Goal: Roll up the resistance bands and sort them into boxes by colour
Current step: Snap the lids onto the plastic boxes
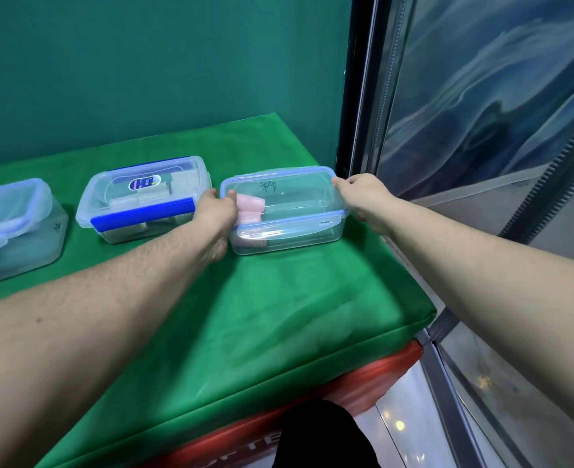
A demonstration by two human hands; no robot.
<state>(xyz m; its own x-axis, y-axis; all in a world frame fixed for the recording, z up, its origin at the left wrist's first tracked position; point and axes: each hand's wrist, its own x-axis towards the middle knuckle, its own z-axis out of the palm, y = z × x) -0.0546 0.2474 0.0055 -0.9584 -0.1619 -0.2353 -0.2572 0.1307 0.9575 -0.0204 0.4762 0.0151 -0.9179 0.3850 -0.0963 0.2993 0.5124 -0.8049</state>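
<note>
Two pink rolled bands (pixel 250 207), clear lidded box (pixel 299 231)

Between the fingers of both hands: clear, glossy, smooth plastic box (pixel 292 228) with blue-rimmed clear plastic lid (pixel 280 197), holding matt pink rolled bands (pixel 250 206); beneath, matt green cloth (pixel 245 315), lightly creased.

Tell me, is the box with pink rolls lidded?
Yes: a clear lid covers the box; whether it's latched, cannot tell.
</note>
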